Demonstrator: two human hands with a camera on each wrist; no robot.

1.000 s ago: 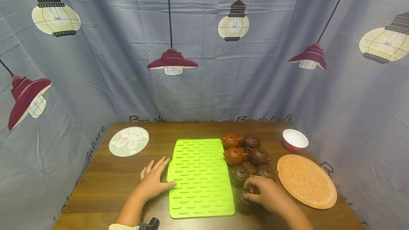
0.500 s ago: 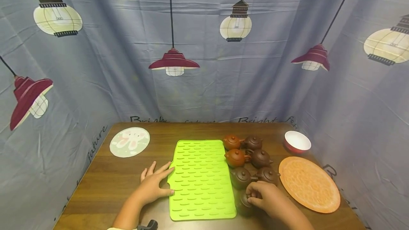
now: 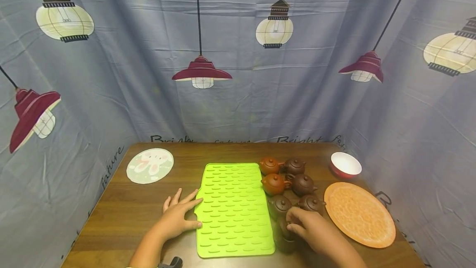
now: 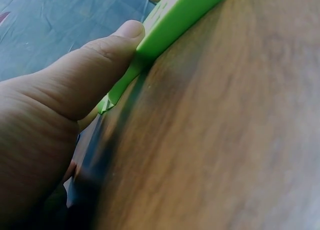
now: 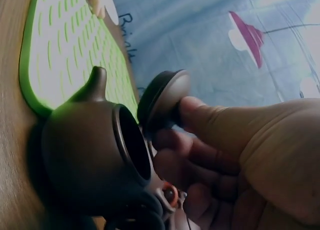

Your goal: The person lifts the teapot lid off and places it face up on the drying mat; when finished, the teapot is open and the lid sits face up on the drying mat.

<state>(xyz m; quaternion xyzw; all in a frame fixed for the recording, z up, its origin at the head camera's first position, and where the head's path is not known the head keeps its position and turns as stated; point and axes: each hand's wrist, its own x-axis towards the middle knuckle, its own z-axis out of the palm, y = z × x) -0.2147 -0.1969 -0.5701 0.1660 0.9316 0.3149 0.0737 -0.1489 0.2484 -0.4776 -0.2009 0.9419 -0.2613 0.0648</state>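
Observation:
My right hand [image 3: 311,227] pinches the dark brown lid [image 5: 159,98] of a small clay teapot [image 5: 82,145], as the right wrist view shows. The lid is tilted and off the pot, whose round mouth is uncovered. In the head view that teapot [image 3: 284,245] is the nearest of the group, partly hidden under the lid and fingers. A bright green ridged mat [image 3: 234,214] lies to its left. On the mat's left edge rests my left hand [image 3: 174,218], fingers spread; the left wrist view shows its thumb [image 4: 107,50] against the green rim.
Behind the worked teapot stand several others, dark brown [image 3: 303,183] and orange-brown [image 3: 274,183]. To the right are an orange round mat [image 3: 360,215] and a red bowl [image 3: 345,166], white inside. A rabbit-patterned round mat [image 3: 150,166] lies back left. Grey-blue curtains [image 3: 230,111] surround the table.
My right hand has lifted the lid off the nearest teapot and raised it slightly. Earlier my left fingers shifted along the mat's edge, and now stay there.

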